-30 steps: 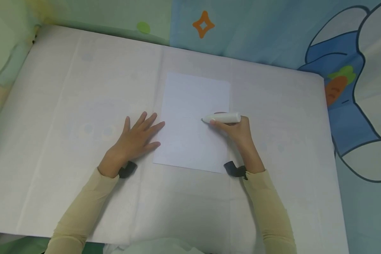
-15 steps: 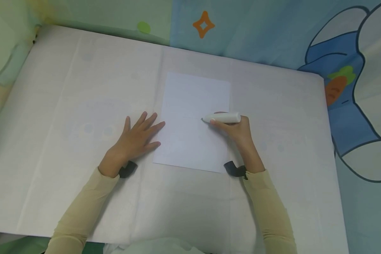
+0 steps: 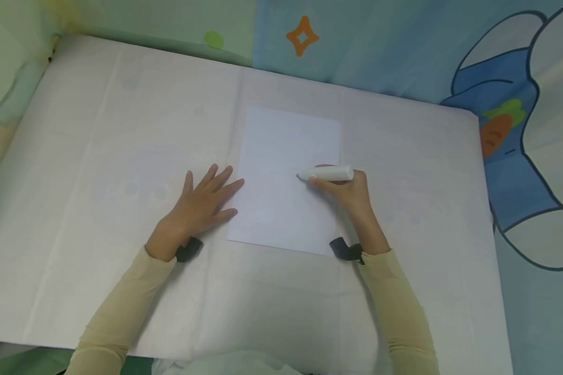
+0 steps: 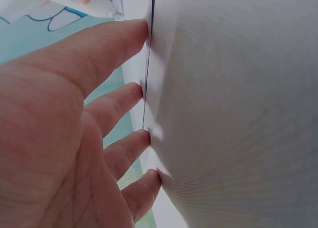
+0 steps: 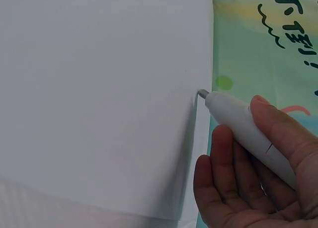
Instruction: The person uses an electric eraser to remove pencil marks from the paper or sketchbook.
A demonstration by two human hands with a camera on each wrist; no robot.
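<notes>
A white sheet of paper (image 3: pixel 281 151) lies flat on the white-covered table, in the middle of the head view. My right hand (image 3: pixel 352 192) holds a thick white pen (image 3: pixel 330 173) with a narrow metal tip, pinched between thumb and fingers. In the right wrist view that pen (image 5: pixel 243 121) slants down and its tip meets the paper (image 5: pixel 99 89). A very faint line shows left of the tip. My left hand (image 3: pixel 199 208) rests with fingers spread, the thumb and a fingertip at the paper's left edge. The left wrist view has the left hand (image 4: pixel 99 109) with fingertips pressing down.
The white cloth (image 3: pixel 136 104) covers the whole table. Behind it hangs a green and blue printed curtain (image 3: pixel 380 47) with cartoon figures, which also runs down the right side. Dark wrist mounts (image 3: pixel 347 250) sit at both cuffs.
The right hand and the pen have shifted very slightly left. The left hand and the paper stay in place.
</notes>
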